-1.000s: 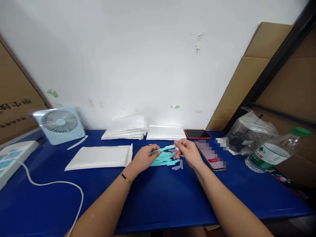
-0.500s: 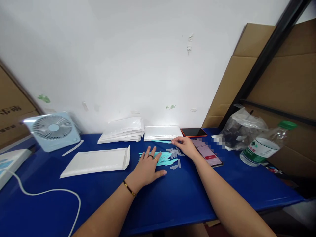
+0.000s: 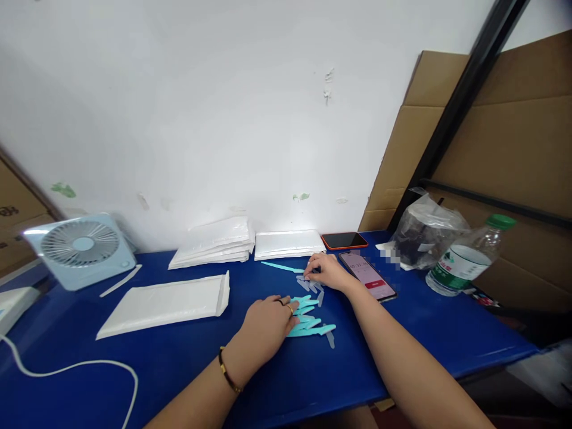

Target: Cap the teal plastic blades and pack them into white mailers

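Note:
My left hand (image 3: 268, 322) lies palm down with bent fingers over a pile of slim teal eyebrow razors (image 3: 310, 329), and covers their left ends. My right hand (image 3: 328, 271) is pinched low over the table, its fingertips at a small translucent blade cover (image 3: 301, 278); the fingers partly hide it. A single teal razor (image 3: 279, 266) lies apart, its right end close to those fingertips. More translucent covers (image 3: 304, 286) are scattered between my two hands, and one cover (image 3: 330, 339) sits by the near side of the pile.
Behind are a stack of white padded mailers (image 3: 214, 243) and a smaller white stack (image 3: 290, 243). A white mailer (image 3: 165, 304) and fan (image 3: 83, 250) stand left. Right are a lit phone (image 3: 369, 277), a dark phone (image 3: 344, 240), a plastic bag (image 3: 429, 232) and a bottle (image 3: 465, 262).
My left hand has drawn the pile of razors nearer and to the right, its fingers now bent. My right hand has left the single razor lying and moved slightly nearer, to the covers.

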{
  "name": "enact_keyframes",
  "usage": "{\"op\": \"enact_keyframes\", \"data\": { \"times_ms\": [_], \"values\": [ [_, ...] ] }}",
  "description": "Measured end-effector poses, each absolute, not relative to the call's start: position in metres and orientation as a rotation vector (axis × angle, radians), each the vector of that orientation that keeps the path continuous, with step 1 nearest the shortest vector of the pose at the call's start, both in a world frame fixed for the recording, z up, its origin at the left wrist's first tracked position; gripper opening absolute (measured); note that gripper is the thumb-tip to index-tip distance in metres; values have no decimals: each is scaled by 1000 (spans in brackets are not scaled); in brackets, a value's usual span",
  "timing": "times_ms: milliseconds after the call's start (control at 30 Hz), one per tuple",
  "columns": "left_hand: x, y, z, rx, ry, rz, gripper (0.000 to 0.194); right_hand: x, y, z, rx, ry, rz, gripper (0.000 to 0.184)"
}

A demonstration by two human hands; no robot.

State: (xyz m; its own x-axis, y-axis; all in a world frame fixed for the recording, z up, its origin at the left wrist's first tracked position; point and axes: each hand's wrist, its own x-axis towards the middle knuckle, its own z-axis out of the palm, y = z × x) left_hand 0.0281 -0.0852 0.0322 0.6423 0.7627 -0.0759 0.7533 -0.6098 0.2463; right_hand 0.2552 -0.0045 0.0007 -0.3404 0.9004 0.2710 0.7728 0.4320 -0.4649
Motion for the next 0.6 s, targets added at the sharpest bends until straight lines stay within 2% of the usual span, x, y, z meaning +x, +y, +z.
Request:
{"op": "enact_keyframes", "data": {
  "times_ms": [267, 367, 600],
  "values": [
    [17, -48, 12, 2399, 1377, 372, 13, 255, -13, 10, -1559, -2146, 490, 6],
    [12, -41, 7, 2268, 1343, 436, 14, 257, -15, 10, -1506, -2152, 492, 9],
    [6, -31, -1, 2007, 1197, 535, 26, 264, -24, 15, -1361, -1993, 770, 18]
  ]
}}
